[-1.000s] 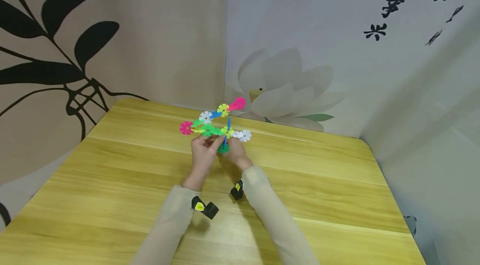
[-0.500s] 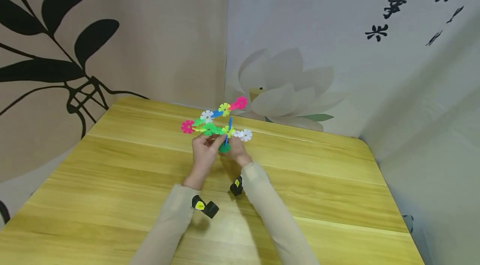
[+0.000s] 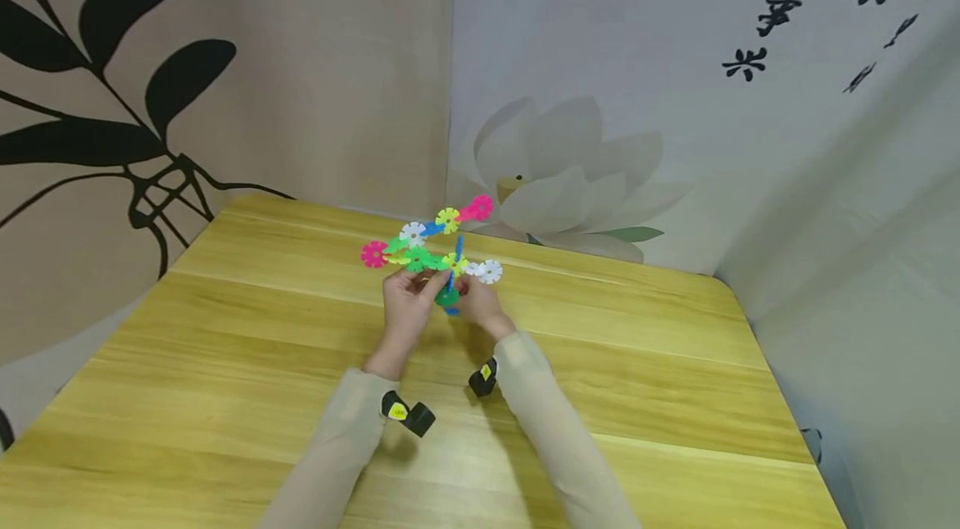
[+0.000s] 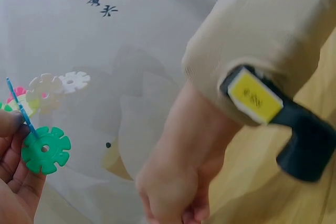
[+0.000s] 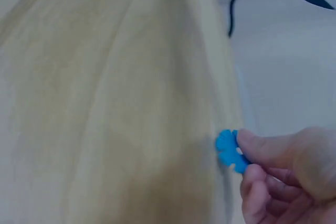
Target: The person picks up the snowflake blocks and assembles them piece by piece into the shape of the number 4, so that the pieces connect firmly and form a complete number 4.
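My left hand (image 3: pixel 406 306) holds a linked structure of flower-shaped snowflake discs, its thumb and fingers pinching near a blue disc (image 4: pixel 27 120). A green disc (image 3: pixel 447 297) hangs at the structure's near end, joined to that blue disc. White discs (image 3: pixel 490 271) stick out to the right, and a pink disc (image 3: pixel 373 254) marks the left end. An upper branch ends in another pink disc (image 3: pixel 480 207). My right hand (image 3: pixel 484 304) pinches a loose-looking blue snowflake disc (image 5: pixel 229 150) between thumb and index finger, close to the green disc in the head view.
A wooden table (image 3: pixel 660 396) lies under both arms. Behind it hangs a printed cloth backdrop (image 3: pixel 360 79) with leaves, a lotus and writing. Black wrist cameras (image 3: pixel 408 414) jut from both sleeves.
My right hand has shifted a little to the right, and a blue disc now shows below the green one. The left hand and the structure stay nearly still.
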Available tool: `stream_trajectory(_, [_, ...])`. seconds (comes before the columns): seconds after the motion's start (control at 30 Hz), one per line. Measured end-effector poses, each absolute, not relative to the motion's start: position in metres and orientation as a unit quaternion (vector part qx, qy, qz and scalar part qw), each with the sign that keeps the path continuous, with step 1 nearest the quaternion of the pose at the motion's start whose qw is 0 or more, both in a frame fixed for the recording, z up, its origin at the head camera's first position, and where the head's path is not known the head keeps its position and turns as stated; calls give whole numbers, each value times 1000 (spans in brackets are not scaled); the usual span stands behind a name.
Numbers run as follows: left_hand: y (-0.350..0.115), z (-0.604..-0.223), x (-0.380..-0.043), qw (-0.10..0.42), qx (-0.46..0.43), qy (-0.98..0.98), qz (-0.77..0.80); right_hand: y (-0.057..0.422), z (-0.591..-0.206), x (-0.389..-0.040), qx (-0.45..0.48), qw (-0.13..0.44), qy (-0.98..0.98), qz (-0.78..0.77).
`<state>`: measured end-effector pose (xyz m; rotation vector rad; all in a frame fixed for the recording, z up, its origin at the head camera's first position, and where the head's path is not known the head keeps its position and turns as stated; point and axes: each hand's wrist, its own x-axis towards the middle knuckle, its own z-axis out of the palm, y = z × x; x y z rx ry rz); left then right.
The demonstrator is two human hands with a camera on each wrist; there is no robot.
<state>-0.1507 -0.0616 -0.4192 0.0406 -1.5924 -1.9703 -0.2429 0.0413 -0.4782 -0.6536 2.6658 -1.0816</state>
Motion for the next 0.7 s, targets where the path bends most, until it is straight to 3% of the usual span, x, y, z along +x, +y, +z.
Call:
stream_trajectory(0.1, [-63, -420, -151, 297, 9, -598, -745, 51, -472, -242, -218, 77, 881, -413])
stream_trajectory(0.33, [-61, -420, -151, 289, -10, -605, -742, 81, -443, -241, -117, 56, 847, -516])
stream_trajectory(0.7, [-55, -424, -153, 280, -30, -620, -732, 120, -374, -230, -172, -25, 767, -618])
